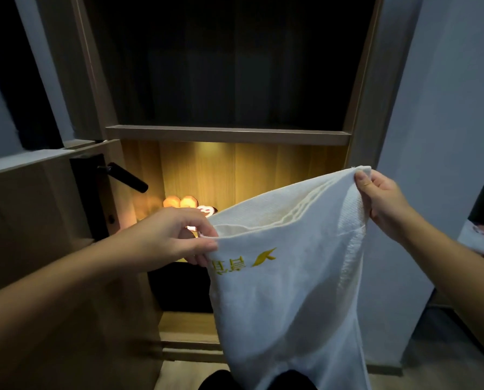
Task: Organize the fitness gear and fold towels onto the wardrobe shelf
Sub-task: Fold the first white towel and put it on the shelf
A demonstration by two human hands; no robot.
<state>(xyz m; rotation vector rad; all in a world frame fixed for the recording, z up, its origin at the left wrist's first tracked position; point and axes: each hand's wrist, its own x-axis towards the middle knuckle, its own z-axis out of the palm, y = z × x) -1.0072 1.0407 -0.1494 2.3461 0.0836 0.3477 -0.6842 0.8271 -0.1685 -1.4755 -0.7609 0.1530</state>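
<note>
Bare left hand (176, 235): knuckles and thumb in view, nails short, plain. Bare left forearm (66, 280): uncovered all way to lower-left frame edge. Bare right hand (384, 198): one nail showing at top, short, rounded, plain. Bare right forearm (446, 263): uncovered to right frame edge. Bottom centre: two dark shapes (215, 381), rounded, black, perhaps clothed legs or feet; too dim to tell which garment.

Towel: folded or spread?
Doubled over, not finished: the towel hangs from the left hand and right hand pinching its top corners, layered edges showing between them.
</note>
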